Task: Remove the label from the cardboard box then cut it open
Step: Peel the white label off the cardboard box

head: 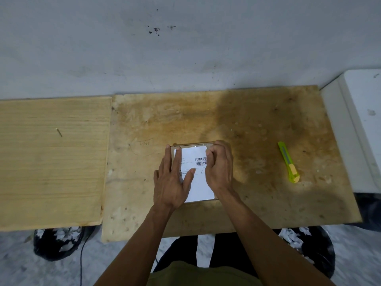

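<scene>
A flat cardboard box [190, 145] lies in the middle of the stained plywood board [247, 124]. A white label [199, 182] with barcodes covers nearly all of its top. My left hand [171, 180] lies flat on the label's left side with fingers spread, pressing the box down. My right hand [219, 168] rests on the box's right edge, its fingertips curled at the label's upper right corner. Whether the corner is lifted is hidden by the fingers. A yellow-green utility knife [288, 162] lies on the board to the right, apart from both hands.
A paler wooden board [51, 162] adjoins the plywood on the left. A white block [358, 124] stands at the right edge. A grey wall rises behind the boards. Black bags with crumpled paper [57, 242] sit on the floor below, on both sides of my legs.
</scene>
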